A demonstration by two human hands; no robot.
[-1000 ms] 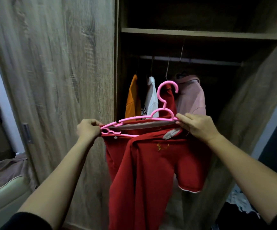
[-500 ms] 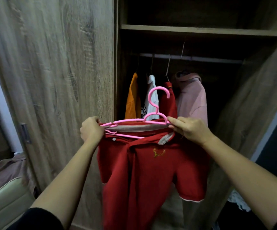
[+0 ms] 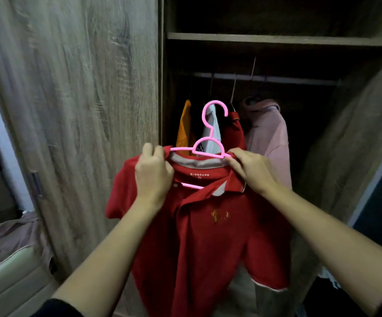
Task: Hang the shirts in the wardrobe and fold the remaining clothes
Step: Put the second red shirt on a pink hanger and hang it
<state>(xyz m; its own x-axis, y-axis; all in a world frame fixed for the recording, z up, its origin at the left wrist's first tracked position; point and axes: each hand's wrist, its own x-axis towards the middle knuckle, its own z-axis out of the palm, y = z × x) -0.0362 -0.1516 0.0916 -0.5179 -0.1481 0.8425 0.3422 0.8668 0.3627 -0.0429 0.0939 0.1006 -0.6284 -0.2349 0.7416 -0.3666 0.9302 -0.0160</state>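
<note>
A red polo shirt (image 3: 208, 236) with a grey inner collar hangs on a pink plastic hanger (image 3: 210, 133) that I hold up in front of the open wardrobe. My left hand (image 3: 153, 177) grips the shirt's left shoulder and the hanger's left end. My right hand (image 3: 249, 170) pinches the collar and the hanger's right end. The hanger's hook points up, well below the metal rail (image 3: 265, 77). Its lower bar shows inside the open collar.
On the rail hang an orange shirt (image 3: 185, 124), a white one (image 3: 213, 124), a red one (image 3: 235, 131) and a pink one (image 3: 267, 133). A shelf (image 3: 277, 40) runs above the rail. The closed wardrobe door (image 3: 82, 99) stands left; a bed with brown cloth (image 3: 9, 236) sits lower left.
Both hands came closer together along the hanger. The shirt now sits more fully over the hanger's shoulders, and its collar label faces me.
</note>
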